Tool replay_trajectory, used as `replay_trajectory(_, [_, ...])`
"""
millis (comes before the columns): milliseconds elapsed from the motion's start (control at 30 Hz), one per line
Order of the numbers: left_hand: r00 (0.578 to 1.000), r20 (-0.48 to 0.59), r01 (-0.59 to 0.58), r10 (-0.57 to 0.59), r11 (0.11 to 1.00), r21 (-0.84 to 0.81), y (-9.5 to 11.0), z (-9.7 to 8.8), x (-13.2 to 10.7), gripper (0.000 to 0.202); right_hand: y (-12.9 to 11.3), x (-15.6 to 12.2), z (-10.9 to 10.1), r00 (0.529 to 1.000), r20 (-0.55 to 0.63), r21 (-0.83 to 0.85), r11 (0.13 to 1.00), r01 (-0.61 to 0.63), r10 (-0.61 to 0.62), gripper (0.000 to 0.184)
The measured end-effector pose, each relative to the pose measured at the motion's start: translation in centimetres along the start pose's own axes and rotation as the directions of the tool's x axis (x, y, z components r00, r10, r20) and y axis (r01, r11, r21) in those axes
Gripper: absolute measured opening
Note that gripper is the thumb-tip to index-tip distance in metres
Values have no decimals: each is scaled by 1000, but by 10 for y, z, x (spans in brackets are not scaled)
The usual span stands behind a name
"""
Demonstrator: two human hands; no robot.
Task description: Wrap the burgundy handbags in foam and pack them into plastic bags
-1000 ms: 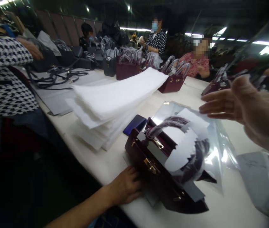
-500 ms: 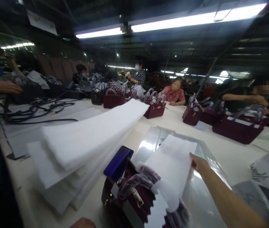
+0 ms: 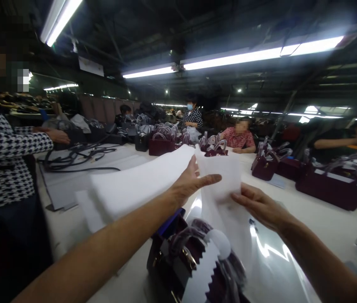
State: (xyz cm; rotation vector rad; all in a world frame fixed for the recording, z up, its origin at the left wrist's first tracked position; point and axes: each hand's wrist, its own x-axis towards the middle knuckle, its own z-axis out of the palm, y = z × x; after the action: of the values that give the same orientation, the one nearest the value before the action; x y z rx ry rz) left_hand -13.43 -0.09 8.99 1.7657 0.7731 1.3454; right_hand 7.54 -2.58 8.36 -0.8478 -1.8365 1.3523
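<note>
My right hand (image 3: 262,206) pinches the edge of a thin white sheet (image 3: 225,166), raised above the table. My left hand (image 3: 193,181) is at the sheet's left side, thumb stretched across its front and fingers apart, beside a stack of large white sheets (image 3: 140,172). Below my hands stands a dark burgundy handbag (image 3: 178,256) with plastic-wrapped handles and a zigzag-edged white strip across it. A blue-purple flap (image 3: 170,223) shows at its far end, partly hidden by my left forearm. Under the sheet lies shiny clear plastic (image 3: 270,252).
Burgundy handbags (image 3: 330,189) with wrapped handles stand at the right and along the back (image 3: 161,146). Black straps (image 3: 80,158) lie at the left, where a co-worker in a houndstooth top (image 3: 4,151) stands. Other people are across the table.
My right hand has lifted the white sheet off the clear plastic. My left hand has come up from the bottom edge to the sheet. The view has turned left, showing more of the co-worker.
</note>
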Motion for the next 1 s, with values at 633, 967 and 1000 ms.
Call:
replay_trajectory(633, [882,2,-283,472,526,802,13,0,-172,20,22,-47,16,971,14,-759,629,166,-240,19])
replay_trajectory(967, [877,-133,-224,461,639,736,4,38,-153,51,-1,-42,48,921,273,-838,400,370,-280,43])
replay_trajectory(1000, [871,-152,-220,467,648,729,4,39,-153,48,-1,-47,52,931,186,-853,419,312,-316,42])
